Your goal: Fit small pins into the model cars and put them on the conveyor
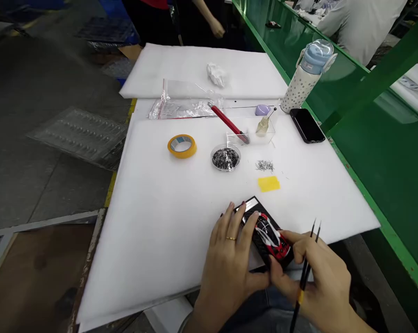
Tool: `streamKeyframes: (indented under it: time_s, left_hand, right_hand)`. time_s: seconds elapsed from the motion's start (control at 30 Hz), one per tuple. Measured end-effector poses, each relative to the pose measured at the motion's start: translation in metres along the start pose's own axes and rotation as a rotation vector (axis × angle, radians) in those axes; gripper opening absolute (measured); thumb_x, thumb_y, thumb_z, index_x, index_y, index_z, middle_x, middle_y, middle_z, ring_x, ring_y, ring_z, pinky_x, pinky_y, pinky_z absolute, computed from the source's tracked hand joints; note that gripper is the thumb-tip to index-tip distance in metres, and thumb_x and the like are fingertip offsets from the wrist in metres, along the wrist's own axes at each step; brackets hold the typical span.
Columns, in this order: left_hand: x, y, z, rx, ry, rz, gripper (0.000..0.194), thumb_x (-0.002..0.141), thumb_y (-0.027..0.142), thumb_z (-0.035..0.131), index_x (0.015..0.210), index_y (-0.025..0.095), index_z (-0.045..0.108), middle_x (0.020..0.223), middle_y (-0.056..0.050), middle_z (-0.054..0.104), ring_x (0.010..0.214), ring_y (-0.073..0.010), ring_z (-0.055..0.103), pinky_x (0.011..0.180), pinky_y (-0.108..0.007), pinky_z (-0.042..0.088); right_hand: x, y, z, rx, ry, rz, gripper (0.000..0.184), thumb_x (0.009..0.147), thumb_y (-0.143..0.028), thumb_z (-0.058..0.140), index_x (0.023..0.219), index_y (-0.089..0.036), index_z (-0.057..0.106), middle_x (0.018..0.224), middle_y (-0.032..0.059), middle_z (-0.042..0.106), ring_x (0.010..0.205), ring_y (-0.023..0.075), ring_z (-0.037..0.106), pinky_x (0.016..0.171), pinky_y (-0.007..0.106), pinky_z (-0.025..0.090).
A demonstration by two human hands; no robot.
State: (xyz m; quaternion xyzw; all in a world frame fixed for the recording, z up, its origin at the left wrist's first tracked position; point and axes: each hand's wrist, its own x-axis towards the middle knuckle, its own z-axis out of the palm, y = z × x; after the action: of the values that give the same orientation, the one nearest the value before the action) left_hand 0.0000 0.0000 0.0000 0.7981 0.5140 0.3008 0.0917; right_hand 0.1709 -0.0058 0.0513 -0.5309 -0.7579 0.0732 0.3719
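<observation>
A small red and white model car (273,237) sits on a black base (253,208) near the front edge of the white foam sheet (160,203). My left hand (229,259) wraps over the base and the car from the left, fingers curled on it. My right hand (316,277) grips the car's near end with the thumb and holds black tweezers (308,263) that point up and away. A small heap of tiny dark metal pins (264,165) and a yellow square pad (269,183) lie just beyond the car.
A round dish of dark pins (225,158), a yellow tape roll (182,145), a red-handled tool (227,122), a clear tray with a small bottle (263,126), a phone (307,125) and a spotted flask (306,76) stand further back. A green bench frame (368,138) runs along the right. Other people stand beyond.
</observation>
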Motion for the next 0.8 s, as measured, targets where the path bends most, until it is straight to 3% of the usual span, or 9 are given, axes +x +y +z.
streamKeyframes:
  time_s: [0.13, 0.23, 0.27, 0.3, 0.37, 0.5, 0.57, 0.63, 0.8]
  left_hand:
    - [0.001, -0.008, 0.002, 0.001, 0.015, 0.003, 0.061, 0.099, 0.051, 0.053, 0.147, 0.014, 0.045, 0.152, -0.019, 0.058, 0.147, -0.0367, 0.048, 0.11, -0.05, 0.05]
    - [0.002, -0.007, -0.002, 0.002, -0.011, -0.007, 0.079, 0.091, 0.066, 0.059, 0.147, 0.013, 0.044, 0.15, -0.021, 0.059, 0.145, -0.0392, 0.051, 0.11, -0.052, 0.052]
    - [0.003, -0.006, -0.003, 0.009, -0.014, -0.006, 0.09, 0.084, 0.074, 0.063, 0.147, 0.012, 0.043, 0.149, -0.022, 0.06, 0.144, -0.0413, 0.052, 0.11, -0.053, 0.052]
    - [0.003, -0.004, -0.004, 0.014, -0.015, -0.005, 0.101, 0.076, 0.079, 0.067, 0.147, 0.012, 0.043, 0.149, -0.023, 0.06, 0.144, -0.0435, 0.052, 0.11, -0.055, 0.051]
    - [0.003, -0.001, -0.005, 0.015, -0.023, -0.012, 0.114, 0.062, 0.08, 0.074, 0.147, 0.011, 0.042, 0.15, -0.025, 0.058, 0.144, -0.0464, 0.05, 0.111, -0.057, 0.051]
    - [0.003, 0.002, -0.005, -0.003, -0.01, -0.034, 0.106, 0.058, 0.055, 0.077, 0.148, 0.01, 0.043, 0.152, -0.025, 0.055, 0.145, -0.0465, 0.047, 0.111, -0.058, 0.05]
    - [0.003, 0.004, -0.006, -0.044, 0.008, -0.046, 0.1, 0.061, 0.051, 0.073, 0.148, 0.01, 0.044, 0.152, -0.024, 0.055, 0.146, -0.046, 0.046, 0.112, -0.059, 0.049]
    - [0.005, 0.006, -0.006, -0.168, 0.007, -0.081, 0.097, 0.066, 0.058, 0.068, 0.148, 0.012, 0.044, 0.152, -0.021, 0.055, 0.147, -0.0444, 0.045, 0.114, -0.06, 0.047]
    - [0.017, 0.013, -0.003, -0.447, 0.067, -0.151, 0.092, 0.078, 0.084, 0.053, 0.144, 0.019, 0.051, 0.144, -0.016, 0.063, 0.138, -0.0404, 0.056, 0.115, -0.059, 0.046]
  right_hand:
    - [0.009, 0.018, -0.019, 0.112, -0.168, -0.117, 0.019, 0.091, -0.036, 0.073, 0.093, -0.028, 0.055, 0.096, 0.0085, 0.081, 0.076, 0.0243, 0.078, 0.058, 0.035, 0.065]
    - [0.048, 0.045, -0.031, 0.186, -0.314, -0.177, 0.026, 0.093, -0.049, 0.071, 0.103, -0.027, 0.063, 0.103, 0.0075, 0.082, 0.084, 0.0241, 0.079, 0.067, 0.035, 0.065]
    - [0.069, 0.057, -0.03, 0.187, -0.299, -0.169, 0.022, 0.096, -0.047, 0.067, 0.103, -0.027, 0.066, 0.095, 0.005, 0.082, 0.079, 0.0223, 0.079, 0.066, 0.033, 0.063]
    - [0.093, 0.07, -0.026, 0.139, -0.207, -0.151, 0.013, 0.099, -0.038, 0.064, 0.094, -0.027, 0.068, 0.082, 0.002, 0.08, 0.069, 0.0194, 0.075, 0.061, 0.031, 0.059]
    - [0.143, 0.095, -0.008, 0.026, 0.001, -0.171, 0.018, 0.096, -0.031, 0.065, 0.08, -0.023, 0.068, 0.061, -0.0004, 0.068, 0.048, 0.0154, 0.06, 0.049, 0.03, 0.045]
    - [0.219, 0.131, 0.039, -0.015, 0.012, -0.093, 0.016, 0.095, -0.033, 0.066, 0.09, -0.021, 0.075, 0.056, -0.0006, 0.063, 0.05, 0.0162, 0.056, 0.057, 0.032, 0.04]
    - [0.237, 0.137, 0.055, -0.014, 0.022, -0.077, 0.017, 0.093, -0.035, 0.069, 0.085, -0.021, 0.073, 0.055, -0.0013, 0.059, 0.05, 0.0161, 0.053, 0.058, 0.032, 0.039]
    - [0.245, 0.137, 0.061, 0.001, 0.061, -0.106, 0.019, 0.093, -0.033, 0.067, 0.077, -0.022, 0.068, 0.056, -0.0011, 0.058, 0.052, 0.016, 0.052, 0.058, 0.033, 0.038]
    - [0.242, 0.121, 0.039, 0.032, 0.166, -0.229, 0.027, 0.091, -0.036, 0.065, 0.069, -0.027, 0.052, 0.063, 0.0007, 0.06, 0.06, 0.019, 0.055, 0.067, 0.037, 0.044]
